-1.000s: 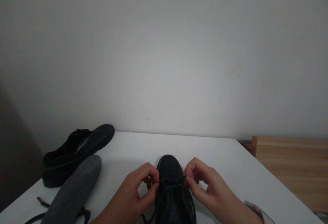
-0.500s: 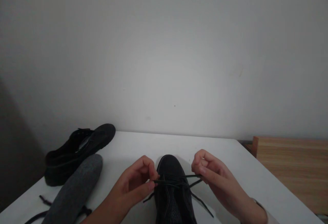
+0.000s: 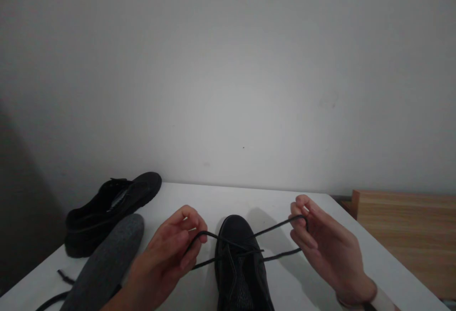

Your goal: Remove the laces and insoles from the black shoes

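A black shoe stands on the white table, toe pointing to the wall, between the two hands. The left hand pinches one loop of the black shoelace between thumb and fingers. The right hand holds the other loop, pulled out to the right. A second black shoe and a grey insole lie on the left.

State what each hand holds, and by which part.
Each hand pinches the black shoelace of the near black shoe: the left hand grips its left strand, the right hand its right strand, both pulled outward.
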### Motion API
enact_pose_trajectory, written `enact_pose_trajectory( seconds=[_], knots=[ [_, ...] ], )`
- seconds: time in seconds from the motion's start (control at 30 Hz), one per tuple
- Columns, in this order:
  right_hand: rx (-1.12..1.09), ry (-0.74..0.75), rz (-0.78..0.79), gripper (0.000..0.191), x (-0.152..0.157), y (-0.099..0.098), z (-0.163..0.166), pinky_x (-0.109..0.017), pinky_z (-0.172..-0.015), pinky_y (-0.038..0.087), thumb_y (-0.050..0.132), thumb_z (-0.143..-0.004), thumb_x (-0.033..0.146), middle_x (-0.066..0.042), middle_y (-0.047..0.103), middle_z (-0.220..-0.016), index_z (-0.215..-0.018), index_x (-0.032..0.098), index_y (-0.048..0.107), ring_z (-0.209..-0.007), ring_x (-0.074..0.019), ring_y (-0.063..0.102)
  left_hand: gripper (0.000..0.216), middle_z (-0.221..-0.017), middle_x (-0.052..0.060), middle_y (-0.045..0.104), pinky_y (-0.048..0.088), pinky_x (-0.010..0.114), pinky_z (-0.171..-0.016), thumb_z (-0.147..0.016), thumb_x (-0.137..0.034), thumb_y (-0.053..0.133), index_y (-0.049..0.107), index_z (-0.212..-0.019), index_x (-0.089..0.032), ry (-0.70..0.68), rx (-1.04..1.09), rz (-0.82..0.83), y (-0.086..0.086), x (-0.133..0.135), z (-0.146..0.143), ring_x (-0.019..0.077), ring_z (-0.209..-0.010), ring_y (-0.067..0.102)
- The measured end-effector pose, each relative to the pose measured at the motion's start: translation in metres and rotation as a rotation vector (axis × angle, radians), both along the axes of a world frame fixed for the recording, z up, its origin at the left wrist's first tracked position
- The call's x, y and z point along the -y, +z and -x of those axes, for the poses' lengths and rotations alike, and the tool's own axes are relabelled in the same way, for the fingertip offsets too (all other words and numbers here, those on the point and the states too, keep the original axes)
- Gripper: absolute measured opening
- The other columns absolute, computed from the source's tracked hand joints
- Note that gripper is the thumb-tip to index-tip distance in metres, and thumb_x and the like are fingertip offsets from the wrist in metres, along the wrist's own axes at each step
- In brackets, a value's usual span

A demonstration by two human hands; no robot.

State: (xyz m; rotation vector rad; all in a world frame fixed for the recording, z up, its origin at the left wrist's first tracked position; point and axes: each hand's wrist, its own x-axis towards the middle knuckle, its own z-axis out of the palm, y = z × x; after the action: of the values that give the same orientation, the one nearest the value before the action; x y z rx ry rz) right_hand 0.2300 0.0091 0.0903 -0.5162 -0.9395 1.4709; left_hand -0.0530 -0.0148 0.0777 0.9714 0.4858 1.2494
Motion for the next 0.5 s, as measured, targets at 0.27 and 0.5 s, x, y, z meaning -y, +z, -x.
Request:
enact_pose_trajectory(
  seconds=[0.27,0.5],
  knots=[
    [-0.147,0.000,0.000,0.009,0.000,0.001,-0.015,-0.022,-0.033,0.011,0.059,-0.089,0.027,0.009,0.038,-0.050,-0.081,0.024,0.060,-0.034,-0.0049,0.005,0.020,-0.068,-0.002,0.058,0.031,0.009,-0.035,-0.080,-0.034,0.075,0.065,-0.078,-0.017,-0.032,0.288,0.092,0.010,-0.002,0.010,0.0016,-0.041,0.034],
    [0.051,0.210,-0.156,0.019,0.008,-0.006,-0.008,-0.022,-0.039,0.022,0.057,-0.093,0.034,0.010,0.028,-0.034,-0.078,0.023,0.064,-0.033,-0.0080,0.020,0.020,-0.055,-0.004,0.055,0.037,0.011,-0.035,-0.084,-0.037,0.070,0.066,-0.081,-0.018,-0.077,0.313,0.095,0.010,0.002,0.011,0.0010,-0.032,0.029]
  ],
)
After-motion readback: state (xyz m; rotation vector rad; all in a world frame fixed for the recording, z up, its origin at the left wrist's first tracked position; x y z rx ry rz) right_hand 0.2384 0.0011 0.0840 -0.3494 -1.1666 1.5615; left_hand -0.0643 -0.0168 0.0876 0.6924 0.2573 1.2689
